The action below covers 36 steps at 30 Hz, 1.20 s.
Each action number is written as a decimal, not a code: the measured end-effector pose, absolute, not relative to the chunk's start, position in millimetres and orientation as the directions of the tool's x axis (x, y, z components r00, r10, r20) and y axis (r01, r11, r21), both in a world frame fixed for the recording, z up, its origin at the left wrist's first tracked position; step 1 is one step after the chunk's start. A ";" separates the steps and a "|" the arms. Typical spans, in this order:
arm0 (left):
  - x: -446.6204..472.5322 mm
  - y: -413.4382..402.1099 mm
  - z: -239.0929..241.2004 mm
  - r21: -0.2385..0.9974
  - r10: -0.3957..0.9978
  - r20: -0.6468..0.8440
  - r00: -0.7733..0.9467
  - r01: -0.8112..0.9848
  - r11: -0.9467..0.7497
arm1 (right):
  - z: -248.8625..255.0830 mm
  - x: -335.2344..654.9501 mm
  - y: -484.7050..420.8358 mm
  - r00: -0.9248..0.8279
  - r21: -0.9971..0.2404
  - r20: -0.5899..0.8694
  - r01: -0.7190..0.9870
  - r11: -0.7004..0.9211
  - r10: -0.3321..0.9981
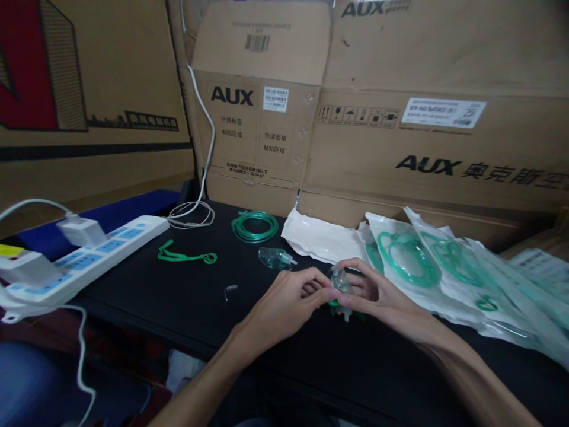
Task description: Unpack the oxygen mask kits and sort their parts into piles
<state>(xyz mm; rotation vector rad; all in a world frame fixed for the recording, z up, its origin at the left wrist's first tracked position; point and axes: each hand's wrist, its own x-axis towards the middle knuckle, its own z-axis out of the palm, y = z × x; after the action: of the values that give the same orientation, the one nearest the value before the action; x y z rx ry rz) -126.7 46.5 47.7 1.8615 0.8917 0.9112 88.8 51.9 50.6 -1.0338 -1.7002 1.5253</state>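
Lying along the left of the frame, a white power strip (98, 261) sits beside a loose green strap (180, 257). Next come a small clear piece (231, 288), coiled green tubing (255, 238) and a spare mask (271, 257). Right of centre, the left hand (288, 302) pinches a green band (332, 303) at the edge of a clear mask (341, 281), which the right hand (377, 295) holds in curled fingers. Bagged tubing (405, 268) lies at the right.
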 end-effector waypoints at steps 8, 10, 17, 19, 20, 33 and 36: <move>-131.9 49.8 48.2 0.772 0.783 0.328 0.528 0.328 -0.545 | 59.6 92.0 47.0 -0.509 -0.970 -0.076 0.238 0.056 0.858; -132.0 50.3 48.3 0.729 0.757 0.364 0.542 0.340 -0.594 | 57.9 93.3 48.0 -0.514 -0.968 -0.091 0.247 0.045 0.853; -129.8 51.8 44.0 0.561 0.644 0.413 0.644 0.377 -0.737 | 56.4 95.6 48.4 -0.483 -0.949 -0.134 0.313 0.028 0.865; -128.6 50.9 42.9 0.528 0.633 0.424 0.648 0.392 -0.754 | 55.9 95.7 48.0 -0.480 -0.943 -0.130 0.330 0.041 0.868; -128.1 50.4 42.7 0.522 0.635 0.429 0.642 0.398 -0.755 | 55.7 95.4 47.9 -0.484 -0.942 -0.126 0.333 0.049 0.866; -131.3 49.0 43.4 0.509 0.670 0.446 0.593 0.448 -0.735 | 63.8 103.3 45.2 -0.474 -0.924 -0.050 0.355 0.139 0.879; -135.5 53.7 41.6 0.510 0.725 0.430 0.538 0.517 -0.687 | 68.8 112.4 45.6 -0.413 -0.892 -0.032 0.422 0.160 0.910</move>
<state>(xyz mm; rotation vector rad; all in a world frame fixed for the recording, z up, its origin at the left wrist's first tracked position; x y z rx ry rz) -135.5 53.7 41.6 2.4574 1.0276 0.9064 112.4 45.6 68.8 -1.2602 -1.9145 1.2065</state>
